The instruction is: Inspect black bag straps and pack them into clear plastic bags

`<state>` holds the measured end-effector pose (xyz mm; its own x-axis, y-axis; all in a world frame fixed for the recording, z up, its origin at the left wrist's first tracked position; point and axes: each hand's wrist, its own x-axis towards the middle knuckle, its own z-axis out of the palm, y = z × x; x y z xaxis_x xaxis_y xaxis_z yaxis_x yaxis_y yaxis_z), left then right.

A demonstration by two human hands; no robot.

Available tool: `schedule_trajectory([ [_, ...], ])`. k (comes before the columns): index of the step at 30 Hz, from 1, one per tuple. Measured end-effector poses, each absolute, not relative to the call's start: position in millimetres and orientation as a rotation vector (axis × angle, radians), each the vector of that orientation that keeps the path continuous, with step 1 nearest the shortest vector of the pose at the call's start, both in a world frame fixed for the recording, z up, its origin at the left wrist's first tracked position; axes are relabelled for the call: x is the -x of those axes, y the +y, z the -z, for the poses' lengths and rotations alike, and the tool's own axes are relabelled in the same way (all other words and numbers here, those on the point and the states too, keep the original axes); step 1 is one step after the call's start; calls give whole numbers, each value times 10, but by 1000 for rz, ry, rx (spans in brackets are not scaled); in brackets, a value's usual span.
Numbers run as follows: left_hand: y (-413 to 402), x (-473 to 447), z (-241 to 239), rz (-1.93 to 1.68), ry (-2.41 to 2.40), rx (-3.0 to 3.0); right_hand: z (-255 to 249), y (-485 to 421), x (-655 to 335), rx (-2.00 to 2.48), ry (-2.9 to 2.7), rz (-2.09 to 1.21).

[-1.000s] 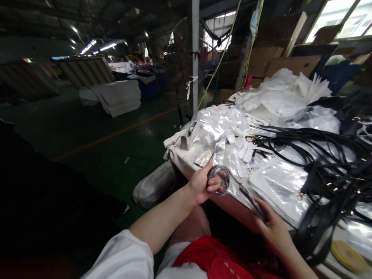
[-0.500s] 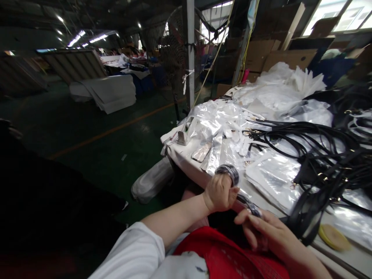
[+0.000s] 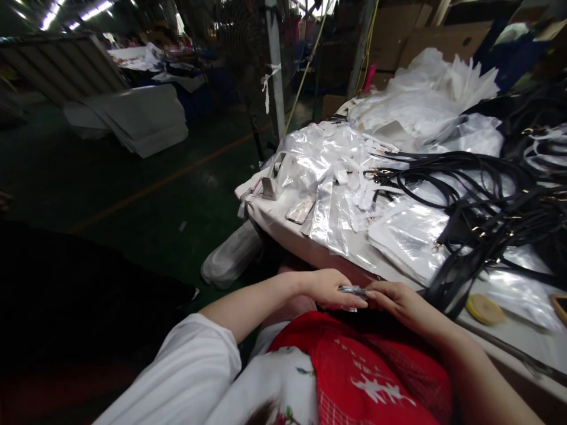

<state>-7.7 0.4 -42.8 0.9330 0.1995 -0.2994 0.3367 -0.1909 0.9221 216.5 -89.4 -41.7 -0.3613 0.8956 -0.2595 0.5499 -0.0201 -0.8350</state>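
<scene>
My left hand (image 3: 328, 288) and my right hand (image 3: 396, 301) meet in front of my chest, just below the near edge of the table (image 3: 283, 227). Both are closed on a small bagged strap (image 3: 352, 290), a dark coiled piece in clear plastic, pinched flat between the fingertips. Most of it is hidden by my fingers. A tangle of black straps (image 3: 478, 200) with metal clasps lies on the table to the right of my hands.
Clear plastic bags (image 3: 336, 177) and white wrapping cover the table. A yellow tape roll (image 3: 484, 309) lies near its front edge at right. A white bundle (image 3: 230, 257) rests on the green floor under the table corner. A pole (image 3: 275, 65) and cardboard boxes (image 3: 425, 35) stand behind.
My left hand held the coiled bagged strap up at table height, then lowered it toward my lap. My right hand came in from the right and joined it. The view tilted downward.
</scene>
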Motion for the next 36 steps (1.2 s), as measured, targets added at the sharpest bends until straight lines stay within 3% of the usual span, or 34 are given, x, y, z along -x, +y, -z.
schedule_trajectory([
  [6, -7, 66, 451, -95, 359, -1013, 612, -989, -1842, 1401, -1609, -1252],
  [13, -67, -109, 630, -333, 289, -604, 826, -1028, -1478, 1557, -1250, -1174],
  [18, -45, -109, 736, -504, 673, -927, 686, -1003, -1729, 1584, -1463, -1219],
  [23, -110, -121, 700, -373, 652, -1470, 655, -986, -1835, 1676, -1741, -1155],
  [36, -324, -167, 754, -638, 732, -1088, 658, -1083, -1820, 1452, -1451, -1341],
])
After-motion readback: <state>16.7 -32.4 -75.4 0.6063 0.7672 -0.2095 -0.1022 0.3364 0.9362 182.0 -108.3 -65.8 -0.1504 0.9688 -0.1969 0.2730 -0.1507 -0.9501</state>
